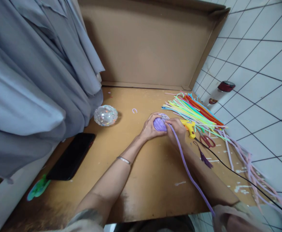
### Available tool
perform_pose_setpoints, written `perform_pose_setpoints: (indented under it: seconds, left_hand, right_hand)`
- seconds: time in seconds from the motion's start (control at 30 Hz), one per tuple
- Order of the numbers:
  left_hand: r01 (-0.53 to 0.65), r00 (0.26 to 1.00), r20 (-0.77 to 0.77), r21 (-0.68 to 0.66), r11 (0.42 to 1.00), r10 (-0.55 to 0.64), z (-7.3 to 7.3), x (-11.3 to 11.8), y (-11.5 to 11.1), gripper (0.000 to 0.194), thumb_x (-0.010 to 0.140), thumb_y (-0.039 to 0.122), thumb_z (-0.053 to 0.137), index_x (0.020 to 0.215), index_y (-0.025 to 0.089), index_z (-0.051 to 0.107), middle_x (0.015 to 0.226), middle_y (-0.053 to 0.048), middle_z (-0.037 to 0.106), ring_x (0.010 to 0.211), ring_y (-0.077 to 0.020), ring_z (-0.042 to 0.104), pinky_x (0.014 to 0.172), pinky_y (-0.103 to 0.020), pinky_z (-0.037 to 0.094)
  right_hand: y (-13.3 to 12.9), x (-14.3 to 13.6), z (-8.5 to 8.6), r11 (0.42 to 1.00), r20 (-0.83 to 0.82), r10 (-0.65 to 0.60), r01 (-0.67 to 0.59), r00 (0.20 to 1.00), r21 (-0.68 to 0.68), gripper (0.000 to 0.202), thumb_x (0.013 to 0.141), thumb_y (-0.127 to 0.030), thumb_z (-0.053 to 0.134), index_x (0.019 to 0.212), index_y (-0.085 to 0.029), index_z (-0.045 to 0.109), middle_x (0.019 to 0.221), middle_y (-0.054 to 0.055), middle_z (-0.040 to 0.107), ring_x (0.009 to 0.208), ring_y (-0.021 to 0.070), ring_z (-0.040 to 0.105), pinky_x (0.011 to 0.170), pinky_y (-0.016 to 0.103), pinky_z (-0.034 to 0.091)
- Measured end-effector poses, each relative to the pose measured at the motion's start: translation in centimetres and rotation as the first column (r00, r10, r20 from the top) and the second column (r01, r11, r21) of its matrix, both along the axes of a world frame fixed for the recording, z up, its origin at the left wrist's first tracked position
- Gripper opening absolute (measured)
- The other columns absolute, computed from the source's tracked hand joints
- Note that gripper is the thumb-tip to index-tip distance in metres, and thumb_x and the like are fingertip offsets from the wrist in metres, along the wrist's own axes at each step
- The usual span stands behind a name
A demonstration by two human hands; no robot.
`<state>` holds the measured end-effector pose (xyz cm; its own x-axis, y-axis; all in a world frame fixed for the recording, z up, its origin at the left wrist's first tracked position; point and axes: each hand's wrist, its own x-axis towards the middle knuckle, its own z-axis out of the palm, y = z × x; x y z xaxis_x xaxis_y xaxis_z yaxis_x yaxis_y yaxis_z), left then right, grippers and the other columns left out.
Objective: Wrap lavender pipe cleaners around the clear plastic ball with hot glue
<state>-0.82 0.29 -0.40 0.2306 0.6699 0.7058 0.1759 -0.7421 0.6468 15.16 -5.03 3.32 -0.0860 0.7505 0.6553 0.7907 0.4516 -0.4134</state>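
Observation:
My left hand (pixel 148 128) is closed around a small ball wound with purple strands (pixel 159 124); some of its upper side looks clear and uncovered. At the ball's right side, my right hand (pixel 176 129) pinches a long purple chenille stem (pixel 183 156). The stem hangs from those fingers and runs down past my right forearm to the sleeve. Just beyond the right hand lies a yellow glue gun (pixel 191 128), partly hidden behind the fingers. The fingertips of the left hand are partly hidden by the ball.
A clear ball (pixel 106 115) and a black phone (pixel 70 157) lie left. Right are colourful chenille stems (pixel 194 111), red-handled scissors (pixel 207 141), a purple tassel (pixel 205 159), a black cable (pixel 237 174) and a red-lidded bottle (pixel 219 95). Cardboard (pixel 150 45) stands behind; grey cloth (pixel 42 74) hangs left.

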Motion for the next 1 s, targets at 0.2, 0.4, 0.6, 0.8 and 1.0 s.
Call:
perform_pose_setpoints:
  seconds: [0.2, 0.4, 0.6, 0.8, 1.0]
  left_hand:
    - [-0.015, 1.0, -0.016, -0.003, 1.0, 0.015, -0.1, 0.0, 0.1, 0.073, 0.055, 0.035, 0.093, 0.115, 0.023, 0.054, 0.128, -0.013, 0.064, 0.127, -0.0303, 0.062, 0.107, -0.049, 0.051]
    - [-0.02, 1.0, -0.022, 0.021, 1.0, 0.021, -0.2, 0.0, 0.2, 0.073, 0.055, 0.033, 0.092, 0.116, 0.022, 0.055, 0.128, -0.013, 0.062, 0.127, -0.0306, 0.06, 0.107, -0.049, 0.051]
    - [-0.038, 0.998, -0.049, 0.0, 0.999, 0.038, -0.3, 0.0, 0.3, 0.074, 0.053, 0.031, 0.093, 0.117, 0.023, 0.056, 0.129, -0.013, 0.06, 0.129, -0.0312, 0.058, 0.109, -0.049, 0.049]
    - [-0.022, 0.999, -0.042, 0.064, 0.998, 0.025, -0.8, 0.0, 0.4, 0.074, 0.056, 0.03, 0.091, 0.12, 0.021, 0.055, 0.133, -0.015, 0.055, 0.127, -0.0312, 0.059, 0.107, -0.047, 0.051]
    - [-0.039, 0.997, -0.068, 0.099, 0.994, 0.046, -0.9, 0.0, 0.4, 0.073, 0.06, 0.034, 0.089, 0.122, 0.022, 0.053, 0.134, -0.014, 0.053, 0.128, -0.0305, 0.058, 0.107, -0.048, 0.05]
  right_hand:
    - [0.5, -0.2, -0.4, 0.997, 0.032, -0.061, 0.059, 0.998, 0.046, 0.028, 0.099, -0.033, 0.046, 0.097, -0.024, 0.072, 0.097, 0.01, 0.07, 0.095, 0.0211, 0.067, 0.09, 0.036, 0.056]
    - [0.2, -0.7, 0.2, 0.998, -0.012, 0.019, -0.018, 1.0, 0.058, 0.028, 0.098, -0.031, 0.045, 0.094, -0.022, 0.072, 0.093, 0.011, 0.069, 0.093, 0.0216, 0.066, 0.088, 0.037, 0.055]
    - [0.1, -1.1, 0.7, 0.999, 0.015, 0.02, -0.02, 1.0, 0.046, 0.03, 0.099, -0.031, 0.043, 0.092, -0.022, 0.07, 0.092, 0.01, 0.068, 0.091, 0.0218, 0.065, 0.088, 0.037, 0.054]
    - [0.2, -1.4, 0.5, 0.991, 0.098, -0.031, 0.018, 0.995, 0.131, 0.026, 0.099, -0.028, 0.046, 0.089, -0.02, 0.069, 0.087, 0.01, 0.068, 0.085, 0.0211, 0.064, 0.081, 0.035, 0.053]
    - [0.4, -1.3, 0.0, 0.942, 0.163, -0.068, 0.009, 0.984, 0.334, 0.017, 0.097, -0.02, 0.051, 0.09, -0.02, 0.067, 0.081, 0.007, 0.066, 0.08, 0.0188, 0.064, 0.072, 0.03, 0.052]
